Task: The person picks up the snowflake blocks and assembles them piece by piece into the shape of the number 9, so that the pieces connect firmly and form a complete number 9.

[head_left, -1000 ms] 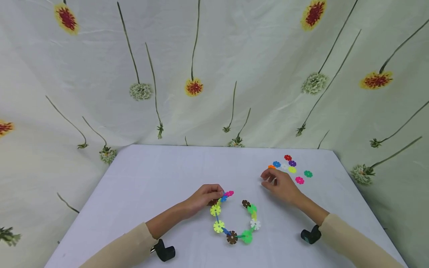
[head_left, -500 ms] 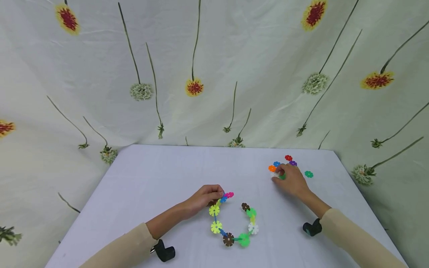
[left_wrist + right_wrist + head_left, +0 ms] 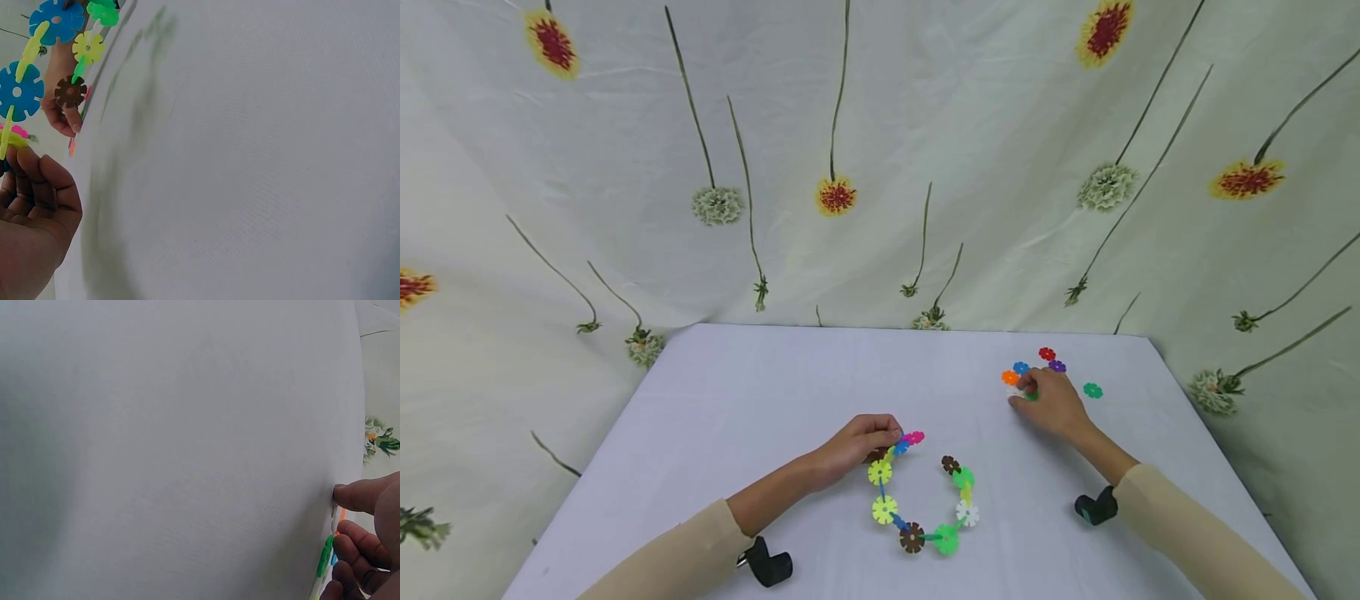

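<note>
the left hand [image 3: 857, 442] has its fingertips clamped on the chain of flower discs [image 3: 907, 539], beside its pink end disc [image 3: 914, 437]. the chain lies toward four o'clock from that hand, curving as an open ring with the gap near twelve; its other end is a brown end disc [image 3: 951, 462]. the right hand [image 3: 1051, 405] bends down over a white disc [image 3: 1013, 392] and a green disc [image 3: 1032, 396]; whether it pinches either, i cannot tell. outward from it, an orange disc [image 3: 1011, 377] and a blue disc [image 3: 1021, 367] sit toward ten to eleven o'clock, a red disc [image 3: 1047, 354] and a purple disc [image 3: 1057, 366] near twelve, a second green disc [image 3: 1093, 390] near three. all lie on the white-covered desk [image 3: 812, 375]; a floral cloth [image 3: 880, 125] hangs at twelve.
</note>
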### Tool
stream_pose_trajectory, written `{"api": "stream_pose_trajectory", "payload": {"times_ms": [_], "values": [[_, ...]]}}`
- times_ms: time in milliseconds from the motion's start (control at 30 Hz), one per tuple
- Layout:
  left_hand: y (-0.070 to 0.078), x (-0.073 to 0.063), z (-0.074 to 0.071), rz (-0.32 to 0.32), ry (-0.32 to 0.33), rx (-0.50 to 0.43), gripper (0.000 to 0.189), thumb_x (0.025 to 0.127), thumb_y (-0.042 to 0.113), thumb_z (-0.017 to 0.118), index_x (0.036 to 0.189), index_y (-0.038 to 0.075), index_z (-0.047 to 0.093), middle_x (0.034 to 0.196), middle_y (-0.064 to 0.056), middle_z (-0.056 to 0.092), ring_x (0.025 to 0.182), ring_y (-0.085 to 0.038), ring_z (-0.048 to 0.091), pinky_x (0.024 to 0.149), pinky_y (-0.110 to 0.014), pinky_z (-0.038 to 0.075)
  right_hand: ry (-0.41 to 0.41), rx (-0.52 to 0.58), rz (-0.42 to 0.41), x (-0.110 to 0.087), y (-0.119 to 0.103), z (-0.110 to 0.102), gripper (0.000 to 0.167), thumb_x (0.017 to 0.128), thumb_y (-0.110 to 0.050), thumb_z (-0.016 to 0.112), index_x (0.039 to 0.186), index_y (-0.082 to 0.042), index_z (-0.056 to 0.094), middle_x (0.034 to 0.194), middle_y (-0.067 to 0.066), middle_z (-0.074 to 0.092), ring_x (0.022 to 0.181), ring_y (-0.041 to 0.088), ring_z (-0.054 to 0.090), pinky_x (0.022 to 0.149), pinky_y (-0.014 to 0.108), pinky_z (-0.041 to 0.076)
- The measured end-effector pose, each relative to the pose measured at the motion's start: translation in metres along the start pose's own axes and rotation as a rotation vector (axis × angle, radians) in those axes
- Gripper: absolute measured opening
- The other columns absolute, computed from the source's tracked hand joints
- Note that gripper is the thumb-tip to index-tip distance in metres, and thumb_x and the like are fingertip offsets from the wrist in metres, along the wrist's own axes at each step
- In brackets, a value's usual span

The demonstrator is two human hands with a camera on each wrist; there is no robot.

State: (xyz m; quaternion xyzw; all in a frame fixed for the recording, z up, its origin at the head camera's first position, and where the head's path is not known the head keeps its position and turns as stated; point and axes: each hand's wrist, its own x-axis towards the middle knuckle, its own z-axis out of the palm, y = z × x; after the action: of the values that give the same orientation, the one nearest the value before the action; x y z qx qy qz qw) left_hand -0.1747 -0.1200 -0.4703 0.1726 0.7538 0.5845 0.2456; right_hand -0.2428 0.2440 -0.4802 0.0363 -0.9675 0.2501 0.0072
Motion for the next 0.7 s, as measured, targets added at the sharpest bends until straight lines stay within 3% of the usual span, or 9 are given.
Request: {"api": "stream_pose_trajectory", "payload": {"times_ms": [367,600,700], "values": [[0.0001,-0.0007,0.0001,-0.010,-0.001,-0.010,0.026,0.112,0.023,0.053,0.111,-0.001,0.064,0.087,0.004,0.056,0.085,-0.016,0.053,0.076,-0.023,0.047,0.014,0.012,-0.003,-0.0002,0.0015,-0.0006,0.040,0.095,-0.027,0.082,0.121,0.001,0.068,0.108,0.016,0.070,0.103,0.031,0.062,0.095,0.050,0.061],[-0.0004,0.0001,0.0003,-0.009,0.001,-0.013,0.026,0.111,0.022,0.053,0.111,-0.002,0.064,0.087,0.004,0.055,0.085,-0.016,0.052,0.075,-0.023,0.046,0.032,0.010,-0.038,-0.0009,0.0024,0.0013,0.039,0.095,-0.025,0.082,0.121,-0.002,0.067,0.115,0.017,0.072,0.107,0.033,0.064,0.100,0.052,0.060],[-0.0008,0.0002,-0.0002,-0.011,0.002,-0.012,0.026,0.111,0.022,0.053,0.111,-0.002,0.064,0.087,0.004,0.056,0.085,-0.016,0.052,0.076,-0.023,0.046,0.035,0.044,-0.068,-0.0016,0.0032,0.0017,0.032,0.096,-0.021,0.080,0.119,-0.005,0.064,0.112,0.016,0.074,0.102,0.030,0.067,0.096,0.050,0.062]]}}
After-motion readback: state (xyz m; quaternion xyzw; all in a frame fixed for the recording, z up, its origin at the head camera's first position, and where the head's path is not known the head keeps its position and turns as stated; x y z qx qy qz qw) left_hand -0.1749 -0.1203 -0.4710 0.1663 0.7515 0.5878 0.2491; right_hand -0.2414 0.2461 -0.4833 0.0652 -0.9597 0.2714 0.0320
